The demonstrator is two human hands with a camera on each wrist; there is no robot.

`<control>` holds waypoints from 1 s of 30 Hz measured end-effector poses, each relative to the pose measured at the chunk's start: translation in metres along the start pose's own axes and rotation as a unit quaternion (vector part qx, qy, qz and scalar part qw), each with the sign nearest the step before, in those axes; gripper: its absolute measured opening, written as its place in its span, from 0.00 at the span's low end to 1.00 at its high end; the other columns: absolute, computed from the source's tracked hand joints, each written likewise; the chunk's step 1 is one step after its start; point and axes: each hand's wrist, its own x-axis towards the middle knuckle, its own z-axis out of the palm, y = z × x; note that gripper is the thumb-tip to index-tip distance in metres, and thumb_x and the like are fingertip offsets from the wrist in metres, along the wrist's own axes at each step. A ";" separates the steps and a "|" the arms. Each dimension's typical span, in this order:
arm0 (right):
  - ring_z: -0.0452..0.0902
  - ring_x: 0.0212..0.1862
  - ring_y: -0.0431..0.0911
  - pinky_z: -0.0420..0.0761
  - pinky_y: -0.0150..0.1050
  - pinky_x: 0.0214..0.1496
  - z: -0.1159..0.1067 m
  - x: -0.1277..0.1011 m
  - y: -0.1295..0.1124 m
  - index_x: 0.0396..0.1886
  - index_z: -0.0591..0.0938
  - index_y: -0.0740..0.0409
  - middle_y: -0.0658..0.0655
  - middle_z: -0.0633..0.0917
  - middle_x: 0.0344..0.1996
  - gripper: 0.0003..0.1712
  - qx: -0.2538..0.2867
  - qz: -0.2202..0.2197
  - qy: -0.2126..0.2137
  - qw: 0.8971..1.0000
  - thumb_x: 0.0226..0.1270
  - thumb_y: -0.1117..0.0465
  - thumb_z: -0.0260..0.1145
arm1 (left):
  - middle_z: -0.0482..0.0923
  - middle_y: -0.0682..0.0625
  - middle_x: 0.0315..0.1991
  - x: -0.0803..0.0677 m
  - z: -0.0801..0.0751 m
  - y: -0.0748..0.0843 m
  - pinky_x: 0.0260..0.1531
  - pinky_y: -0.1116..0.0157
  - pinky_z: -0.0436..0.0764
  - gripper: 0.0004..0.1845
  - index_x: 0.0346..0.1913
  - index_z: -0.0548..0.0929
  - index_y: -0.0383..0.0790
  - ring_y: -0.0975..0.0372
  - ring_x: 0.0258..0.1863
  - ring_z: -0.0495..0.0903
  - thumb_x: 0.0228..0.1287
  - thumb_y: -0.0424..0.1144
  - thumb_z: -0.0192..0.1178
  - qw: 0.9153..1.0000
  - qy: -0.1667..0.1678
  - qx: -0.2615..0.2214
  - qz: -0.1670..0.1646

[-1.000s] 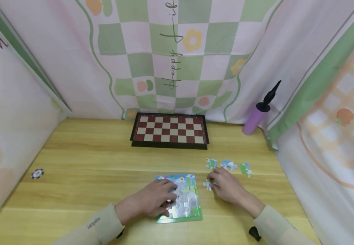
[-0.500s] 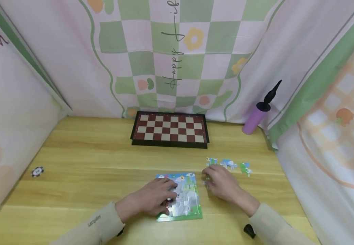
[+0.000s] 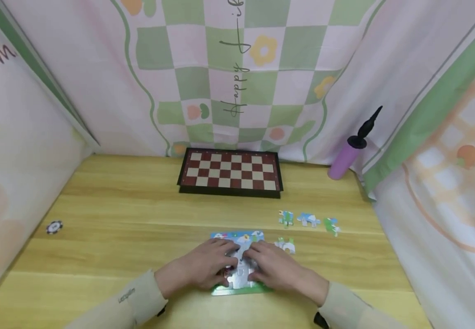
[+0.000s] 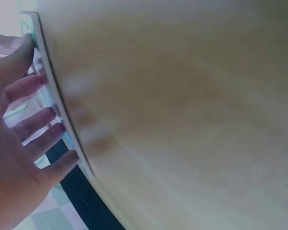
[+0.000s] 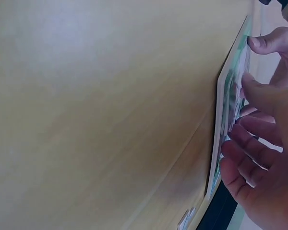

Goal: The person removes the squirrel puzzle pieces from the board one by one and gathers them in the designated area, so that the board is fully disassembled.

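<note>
My fingers (image 3: 232, 256) lie fairly straight and a little spread on the puzzle (image 3: 241, 242), and both hands press flat on it: the left hand (image 3: 208, 267) over its left half, the right hand (image 3: 276, 269) over its right half. Neither curls around anything that I can see. The puzzle lies flat on the tabletop (image 3: 138, 219), on the near side of the chessboard (image 3: 231, 172). I judge it light, thin and stiff as a tray, but its pieces sit loosely and would spill if tipped. I would hold it by two opposite edges and keep it level, or simply press down on it. In the wrist views its thin edge (image 5: 225, 129) sits flush with the wood, so sliding a nail under looks fiddly.

A second ago my right hand was out to the right of the puzzle, at a loose piece (image 3: 285, 246); now it is on the puzzle and that piece lies uncovered just beside it. Three more pieces (image 3: 308, 220) lie between there and the pump (image 3: 346, 157), unmoved. The left hand has stayed put.
</note>
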 end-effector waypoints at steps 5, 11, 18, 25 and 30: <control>0.81 0.53 0.44 0.86 0.42 0.57 0.001 0.003 -0.002 0.57 0.85 0.53 0.52 0.86 0.52 0.27 -0.013 -0.002 -0.014 1.000 0.60 0.48 0.77 | 0.68 0.51 0.78 -0.003 -0.002 0.001 0.77 0.45 0.71 0.22 0.60 0.81 0.65 0.52 0.77 0.70 0.66 0.64 0.64 1.000 -0.001 0.020 -0.004; 0.81 0.51 0.43 0.87 0.41 0.55 0.000 0.005 -0.003 0.54 0.85 0.53 0.51 0.87 0.50 0.26 -0.029 -0.011 -0.010 0.999 0.58 0.48 0.78 | 0.68 0.49 0.78 -0.011 -0.007 -0.003 0.78 0.44 0.69 0.29 0.67 0.78 0.65 0.51 0.76 0.70 0.64 0.64 0.65 0.999 -0.001 0.042 -0.019; 0.83 0.49 0.43 0.87 0.42 0.54 -0.005 0.013 -0.006 0.54 0.84 0.53 0.50 0.87 0.47 0.26 -0.044 -0.003 -0.022 0.999 0.61 0.46 0.76 | 0.74 0.49 0.74 -0.019 -0.010 -0.006 0.73 0.43 0.75 0.26 0.65 0.80 0.64 0.52 0.73 0.75 0.65 0.61 0.67 0.998 -0.003 0.055 -0.028; 0.81 0.51 0.45 0.86 0.42 0.53 -0.004 0.021 -0.013 0.67 0.78 0.54 0.53 0.84 0.52 0.40 -0.061 0.018 -0.058 0.996 0.61 0.37 0.73 | 0.75 0.49 0.72 -0.021 -0.009 -0.005 0.70 0.45 0.79 0.23 0.59 0.82 0.63 0.52 0.71 0.76 0.64 0.63 0.67 0.998 0.005 0.054 -0.021; 0.73 0.44 0.40 0.79 0.31 0.42 0.000 0.022 -0.015 0.60 0.82 0.51 0.50 0.79 0.47 0.34 -0.063 0.010 -0.047 0.997 0.60 0.38 0.75 | 0.77 0.49 0.69 -0.018 -0.008 -0.004 0.67 0.54 0.82 0.25 0.58 0.83 0.61 0.54 0.66 0.78 0.60 0.63 0.70 0.998 0.011 0.052 -0.016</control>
